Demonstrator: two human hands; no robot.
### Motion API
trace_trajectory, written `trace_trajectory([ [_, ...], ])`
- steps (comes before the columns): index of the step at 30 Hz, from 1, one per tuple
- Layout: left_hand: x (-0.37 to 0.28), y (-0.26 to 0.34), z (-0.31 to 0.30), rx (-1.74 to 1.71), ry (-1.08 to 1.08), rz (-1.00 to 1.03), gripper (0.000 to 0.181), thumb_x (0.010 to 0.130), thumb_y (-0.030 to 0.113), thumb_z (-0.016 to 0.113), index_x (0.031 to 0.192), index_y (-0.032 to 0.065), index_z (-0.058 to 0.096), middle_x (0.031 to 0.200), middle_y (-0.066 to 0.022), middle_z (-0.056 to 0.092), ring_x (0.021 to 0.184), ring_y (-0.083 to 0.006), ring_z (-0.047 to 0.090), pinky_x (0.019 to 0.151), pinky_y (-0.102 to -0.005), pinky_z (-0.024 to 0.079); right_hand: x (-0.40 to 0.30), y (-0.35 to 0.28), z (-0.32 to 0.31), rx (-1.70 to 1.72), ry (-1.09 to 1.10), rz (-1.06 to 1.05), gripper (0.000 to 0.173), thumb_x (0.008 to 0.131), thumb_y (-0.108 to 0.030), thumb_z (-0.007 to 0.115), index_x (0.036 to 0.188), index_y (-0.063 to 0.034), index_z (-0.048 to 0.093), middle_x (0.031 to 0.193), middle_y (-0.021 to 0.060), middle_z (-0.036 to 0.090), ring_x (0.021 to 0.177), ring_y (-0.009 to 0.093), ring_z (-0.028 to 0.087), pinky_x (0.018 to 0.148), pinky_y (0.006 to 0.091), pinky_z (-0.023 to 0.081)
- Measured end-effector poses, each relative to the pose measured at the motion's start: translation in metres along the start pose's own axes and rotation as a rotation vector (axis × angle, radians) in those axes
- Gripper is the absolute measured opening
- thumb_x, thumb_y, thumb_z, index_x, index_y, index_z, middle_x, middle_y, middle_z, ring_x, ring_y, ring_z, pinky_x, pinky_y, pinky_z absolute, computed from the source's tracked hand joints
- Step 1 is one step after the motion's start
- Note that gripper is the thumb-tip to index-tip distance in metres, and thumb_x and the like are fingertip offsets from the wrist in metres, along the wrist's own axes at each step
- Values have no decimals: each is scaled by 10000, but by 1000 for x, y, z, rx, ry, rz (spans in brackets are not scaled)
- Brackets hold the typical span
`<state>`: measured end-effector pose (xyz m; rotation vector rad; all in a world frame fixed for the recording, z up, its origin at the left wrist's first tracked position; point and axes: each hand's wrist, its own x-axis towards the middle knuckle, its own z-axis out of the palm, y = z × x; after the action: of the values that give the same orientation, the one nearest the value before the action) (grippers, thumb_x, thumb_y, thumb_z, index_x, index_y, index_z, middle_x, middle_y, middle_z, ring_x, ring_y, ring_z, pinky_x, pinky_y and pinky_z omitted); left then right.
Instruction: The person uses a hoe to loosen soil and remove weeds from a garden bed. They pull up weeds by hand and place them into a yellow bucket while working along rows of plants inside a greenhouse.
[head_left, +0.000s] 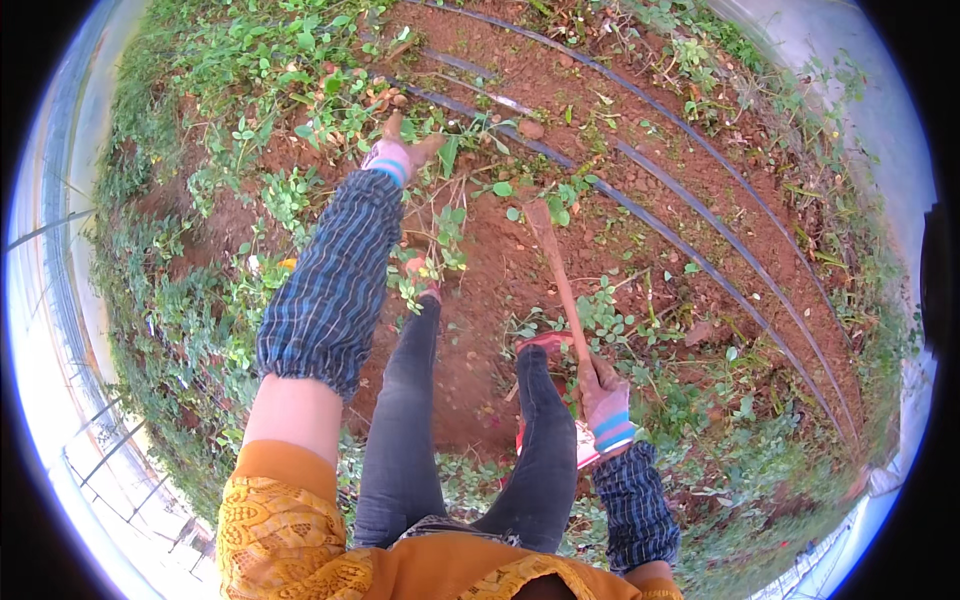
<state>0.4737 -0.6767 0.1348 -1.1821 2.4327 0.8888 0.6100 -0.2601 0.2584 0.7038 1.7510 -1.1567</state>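
Observation:
My left hand (401, 154), in a soil-stained glove with a striped cuff, reaches forward over leafy green plants (450, 225). Its thumb and fingers are spread, with stems and leaves close beside them; the palm is hidden. My right hand (602, 390), gloved alike, grips the wooden handle (564, 289) of a short-handled hoe near my right knee. The tool slants forward, and its soil-coloured head (537, 214) is near the reddish soil (487, 247) ahead of my feet.
Dark drip-irrigation hoses (675, 236) curve across the bed. Dense foliage (195, 300) grows at left. My red shoes (546, 342) stand on soil, and a red and white object (585, 444) shows behind my right leg. Pale sheeting (847, 82) borders the far right.

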Motion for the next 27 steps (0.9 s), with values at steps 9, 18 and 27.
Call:
trace_trajectory([
  [9, 48, -19, 0, -496, -286, -240, 340, 884, 244, 630, 1153, 44, 570, 934, -76, 645, 683, -148, 607, 501, -312, 534, 12, 19, 55, 135, 111, 80, 350, 945, -326, 535, 1225, -119, 565, 585, -7, 490, 414, 44, 401, 370, 203, 324],
  [18, 22, -151, -142, -1078, 223, -89, 271, 863, 209, 651, 1082, 64, 584, 829, -42, 635, 604, -129, 593, 458, -258, 469, -11, 8, 79, 221, 229, 42, 274, 932, -240, 559, 1113, -40, 611, 567, -28, 487, 424, 38, 430, 361, 203, 323],
  [27, 31, -214, -178, -937, 150, -318, 354, 878, 106, 598, 1205, 52, 473, 1098, -115, 637, 777, -188, 637, 604, -271, 536, -27, -30, 101, 35, 52, 35, 300, 947, -249, 522, 1155, -43, 589, 551, 7, 514, 396, 57, 420, 360, 209, 333],
])
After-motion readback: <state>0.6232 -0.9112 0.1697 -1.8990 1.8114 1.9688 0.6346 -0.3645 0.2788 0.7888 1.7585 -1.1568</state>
